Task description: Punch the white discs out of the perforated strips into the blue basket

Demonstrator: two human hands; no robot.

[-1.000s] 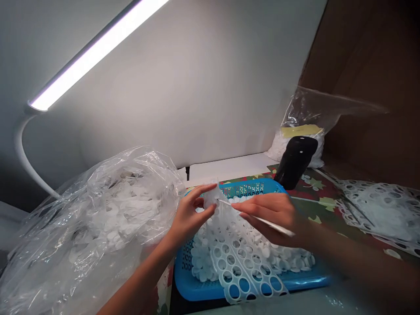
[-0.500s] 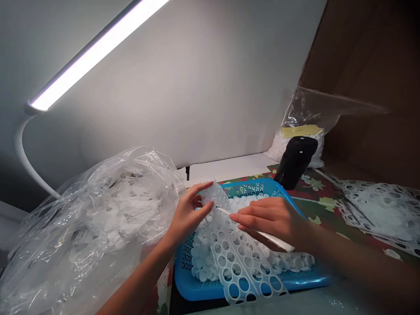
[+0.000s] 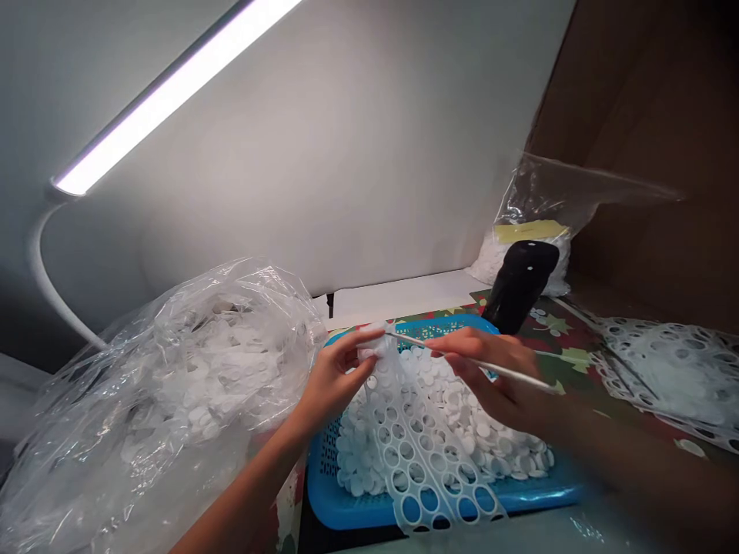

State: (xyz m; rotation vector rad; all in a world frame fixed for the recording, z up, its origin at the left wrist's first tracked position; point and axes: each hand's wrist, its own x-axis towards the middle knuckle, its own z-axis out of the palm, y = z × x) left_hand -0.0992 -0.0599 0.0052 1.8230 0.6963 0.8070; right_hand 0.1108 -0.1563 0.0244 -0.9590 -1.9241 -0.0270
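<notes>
My left hand [image 3: 338, 377] pinches the top edge of a white perforated sheet [image 3: 424, 458] full of round holes. The sheet hangs down over a blue basket [image 3: 352, 504]. My right hand [image 3: 496, 377] grips a thin white stick [image 3: 490, 365] whose tip touches the sheet's top, right by my left fingers. Several small white discs [image 3: 490, 438] fill the basket under the sheet.
A big crumpled clear plastic bag [image 3: 155, 392] of white pieces lies on the left. A black cylinder [image 3: 519, 285] stands behind the basket, with a smaller bag of discs [image 3: 536, 223] behind it. More punched sheets [image 3: 670, 369] lie on the right. A lamp bar [image 3: 173, 85] hangs overhead.
My right hand has lifted and turned, bringing the stick's tip up to the sheet's top edge. My left hand keeps its hold and has folded the edge tighter.
</notes>
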